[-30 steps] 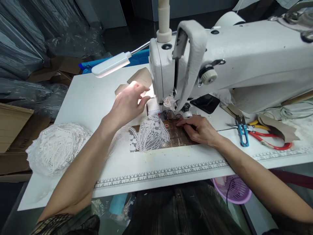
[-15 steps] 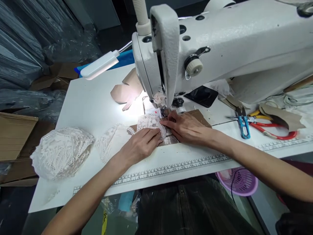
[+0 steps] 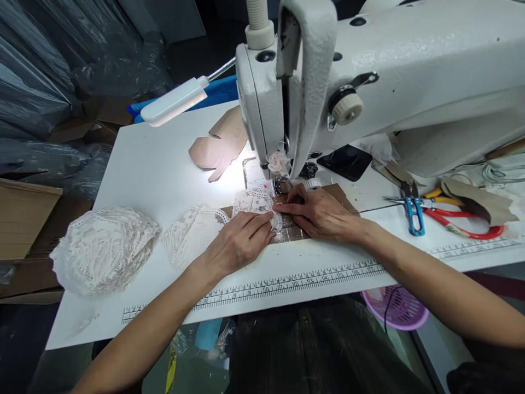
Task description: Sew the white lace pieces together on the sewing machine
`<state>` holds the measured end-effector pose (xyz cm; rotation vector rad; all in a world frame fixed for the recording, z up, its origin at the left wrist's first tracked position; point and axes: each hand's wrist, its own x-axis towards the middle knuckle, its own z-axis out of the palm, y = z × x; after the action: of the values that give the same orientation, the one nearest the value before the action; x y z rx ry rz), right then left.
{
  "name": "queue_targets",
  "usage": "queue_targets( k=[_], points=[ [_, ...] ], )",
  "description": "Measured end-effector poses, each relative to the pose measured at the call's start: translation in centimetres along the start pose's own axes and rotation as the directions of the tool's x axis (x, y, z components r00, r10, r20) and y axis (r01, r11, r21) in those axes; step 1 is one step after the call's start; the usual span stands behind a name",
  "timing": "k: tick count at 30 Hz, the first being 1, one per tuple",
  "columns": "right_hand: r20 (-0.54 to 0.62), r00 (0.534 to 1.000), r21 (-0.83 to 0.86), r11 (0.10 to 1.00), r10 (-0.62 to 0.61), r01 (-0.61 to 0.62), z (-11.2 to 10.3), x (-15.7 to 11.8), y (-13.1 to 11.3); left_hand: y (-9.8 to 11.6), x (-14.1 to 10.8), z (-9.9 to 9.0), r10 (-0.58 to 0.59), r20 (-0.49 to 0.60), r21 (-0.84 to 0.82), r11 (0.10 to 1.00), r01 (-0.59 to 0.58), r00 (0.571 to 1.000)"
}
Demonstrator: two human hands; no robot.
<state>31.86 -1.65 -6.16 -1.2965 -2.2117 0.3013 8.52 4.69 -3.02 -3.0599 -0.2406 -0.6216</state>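
Note:
A strip of white lace point(image 3: 251, 201) lies just in front of the sewing machine's point(image 3: 262, 104) presser foot. On its lower edge, the fingers of my left hand point(image 3: 241, 241) are closed together, holding it down. My right hand point(image 3: 322, 214) pinches the lace's right edge between thumb and fingers, close to the foot. Under both hands is a brown cardboard piece point(image 3: 338, 198) covered partly with shiny tape. A loose length of lace point(image 3: 184, 235) trails left toward a big bundle of white lace point(image 3: 104, 249). My fingertips partly hide the pinched edge.
Brown paper patterns point(image 3: 209, 152) lie behind, under the lamp point(image 3: 175, 101). Right of the machine are a black phone point(image 3: 345, 162), blue thread snips point(image 3: 414, 213) and red-handled scissors point(image 3: 463, 219). A printed ruler point(image 3: 262, 290) runs along the table's front edge; a purple basket point(image 3: 400, 309) sits below.
The view has shifted slightly, so the machine appears a little further right and closer. Both hands stay on the lace in nearly the same position.

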Motion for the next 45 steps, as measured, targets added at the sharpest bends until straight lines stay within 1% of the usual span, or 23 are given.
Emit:
queue_targets(
  k=[3, 8, 13, 17, 20, 23, 25, 30, 35, 42, 45],
  points=[
    [-0.006, 1.000, -0.011, 1.000, 0.008, -0.008, 0.3, -0.1, 0.0, 0.0, -0.1, 0.1, -0.013, -0.003, -0.033, 0.999, 0.013, 1.000],
    [-0.018, 1.000, -0.001, 1.000, 0.025, -0.025, 0.1, -0.3, -0.5, -0.1, -0.3, 0.3, 0.010, -0.003, -0.017, 1.000, -0.010, 1.000],
    [0.053, 0.998, 0.018, 0.999, 0.028, -0.029, -1.0, -0.8, -1.8, -0.2, -0.4, 0.5, 0.026, -0.020, 0.011, 1.000, -0.026, 0.999],
    [0.098, 0.995, -0.038, 0.999, 0.010, -0.006, -1.4, -0.8, -2.2, 0.0, -0.3, 0.5, 0.028, -0.030, 0.033, 0.999, -0.027, 0.999],
    [0.133, 0.991, -0.083, 0.997, 0.011, 0.000, -1.4, -0.7, -2.3, -0.1, -0.2, 0.1, -0.008, -0.029, 0.007, 1.000, 0.008, 1.000],
    [0.134, 0.991, -0.090, 0.996, 0.025, -0.013, -1.4, -0.6, -2.5, -0.6, 0.0, -0.3, -0.068, -0.068, 0.011, 0.998, 0.069, 0.995],
    [0.132, 0.990, -0.086, 0.996, 0.042, -0.031, -1.5, -0.7, -2.7, -1.1, 0.2, -0.3, -0.074, -0.086, 0.029, 0.997, 0.077, 0.994],
    [0.125, 0.991, -0.087, 0.995, 0.054, -0.043, -1.5, -0.8, -2.9, -2.1, 0.5, 0.6, -0.027, 0.012, 0.018, 0.999, 0.027, 1.000],
    [0.126, 0.991, -0.123, 0.992, 0.039, -0.023, -1.5, -0.9, -2.8, -2.3, 0.4, 1.0, -0.029, 0.077, 0.042, 0.999, 0.025, 0.997],
    [0.118, 0.992, -0.166, 0.986, 0.032, -0.012, -1.5, -0.8, -3.0, -2.1, 0.5, 0.9, -0.051, 0.108, 0.047, 0.998, 0.046, 0.993],
    [0.114, 0.993, -0.182, 0.983, 0.031, -0.010, -1.4, -0.7, -3.1, -2.1, 0.4, 0.9, -0.053, 0.099, 0.045, 0.998, 0.049, 0.994]
  ],
)
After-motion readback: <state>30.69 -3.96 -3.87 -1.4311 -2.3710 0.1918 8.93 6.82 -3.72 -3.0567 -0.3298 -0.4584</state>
